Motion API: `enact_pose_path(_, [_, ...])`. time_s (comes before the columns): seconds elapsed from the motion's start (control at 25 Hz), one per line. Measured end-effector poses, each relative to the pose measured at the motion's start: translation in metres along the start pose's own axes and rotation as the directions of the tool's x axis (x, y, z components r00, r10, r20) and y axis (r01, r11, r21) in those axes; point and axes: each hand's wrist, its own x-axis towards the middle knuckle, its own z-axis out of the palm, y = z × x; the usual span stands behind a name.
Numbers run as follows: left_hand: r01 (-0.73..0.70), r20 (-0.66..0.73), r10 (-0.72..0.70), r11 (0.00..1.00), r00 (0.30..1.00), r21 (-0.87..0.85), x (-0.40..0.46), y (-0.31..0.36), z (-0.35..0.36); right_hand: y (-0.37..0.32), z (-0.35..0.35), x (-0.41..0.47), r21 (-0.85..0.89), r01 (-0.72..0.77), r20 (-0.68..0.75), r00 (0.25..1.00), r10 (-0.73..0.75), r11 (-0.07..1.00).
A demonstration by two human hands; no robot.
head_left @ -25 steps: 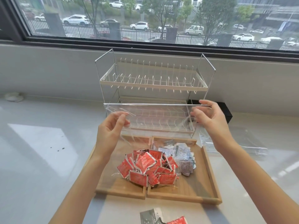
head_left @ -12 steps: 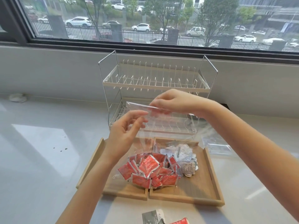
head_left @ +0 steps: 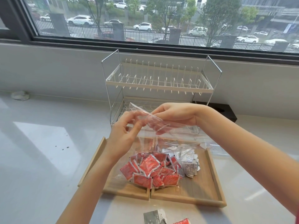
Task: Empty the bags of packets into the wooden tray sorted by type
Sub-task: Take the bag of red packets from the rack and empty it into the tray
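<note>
A clear plastic bag [head_left: 163, 139] hangs over the wooden tray [head_left: 215, 178], its bottom resting on the tray. Several red packets [head_left: 150, 172] lie in the bag's bottom; several silver-white packets [head_left: 189, 165] sit beside them on the right, and I cannot tell whether those are inside the bag. My left hand [head_left: 124, 135] pinches the bag's top edge from the left. My right hand [head_left: 176, 115] grips that same top edge, close beside the left hand. The tray has a middle divider [head_left: 149, 194].
A white two-tier wire rack [head_left: 159, 85] stands behind the tray against the wall. A black box [head_left: 226, 113] lies behind my right wrist. Another clear bag [head_left: 215, 147] lies right of the tray. Loose packets [head_left: 163, 218] sit at the near edge.
My hands held the bag's top stretched wide apart; now the right hand has come across to the left hand, and the bag's mouth is gathered between them.
</note>
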Motion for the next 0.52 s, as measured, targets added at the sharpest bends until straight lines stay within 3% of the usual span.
enact_pose_path(0.24, [0.04,0.065,-0.038,0.999,0.997,-0.035,-0.002,0.0,0.002,0.007,0.004,-0.001,0.019,0.044,-0.045,0.998,-0.043,0.999])
enact_pose_path(0.44, [0.12,0.029,-0.118,0.99,0.993,-0.078,-0.004,-0.006,-0.004,-0.005,-0.013,-0.018,0.163,0.222,-0.335,0.929,-0.158,0.961])
enact_pose_path(0.52, [0.126,0.025,-0.124,0.988,0.992,-0.085,-0.006,-0.003,-0.004,-0.006,-0.02,-0.02,0.17,0.249,-0.38,0.909,-0.169,0.953])
